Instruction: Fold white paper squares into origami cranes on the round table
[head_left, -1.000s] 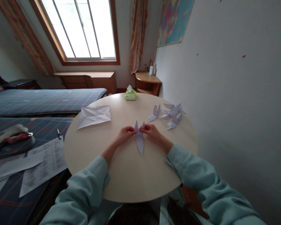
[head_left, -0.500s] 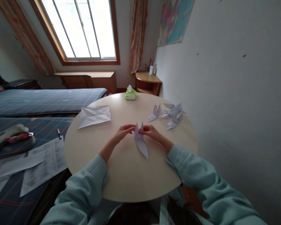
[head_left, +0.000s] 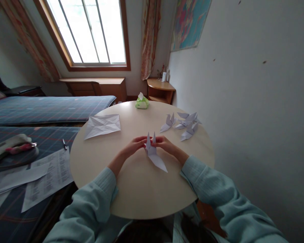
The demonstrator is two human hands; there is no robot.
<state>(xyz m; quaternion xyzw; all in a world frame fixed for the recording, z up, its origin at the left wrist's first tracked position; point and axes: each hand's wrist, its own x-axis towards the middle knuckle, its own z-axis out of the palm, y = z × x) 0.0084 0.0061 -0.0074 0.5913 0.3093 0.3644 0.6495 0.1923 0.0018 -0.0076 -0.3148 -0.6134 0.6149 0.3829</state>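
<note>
A half-folded white paper figure [head_left: 155,154] rests on the round beige table [head_left: 131,189], two points sticking up and a long flap pointing toward me and to the right. My left hand [head_left: 135,145] pinches its left upper part. From the other side, my right hand [head_left: 166,145] pinches the right upper part. Both hands are closed on the paper, fingertips nearly touching.
Several finished folded paper birds [head_left: 183,123] lie at the table's right. A creased open sheet [head_left: 102,125] lies at the left and a green tissue pack [head_left: 142,102] at the far edge. Beds with printed papers [head_left: 44,177] and a pen [head_left: 64,144] stand left; a wall stands right.
The figure's long lower flap has swung from pointing straight toward me to pointing toward the right. Both hands stayed pinched at its top.
</note>
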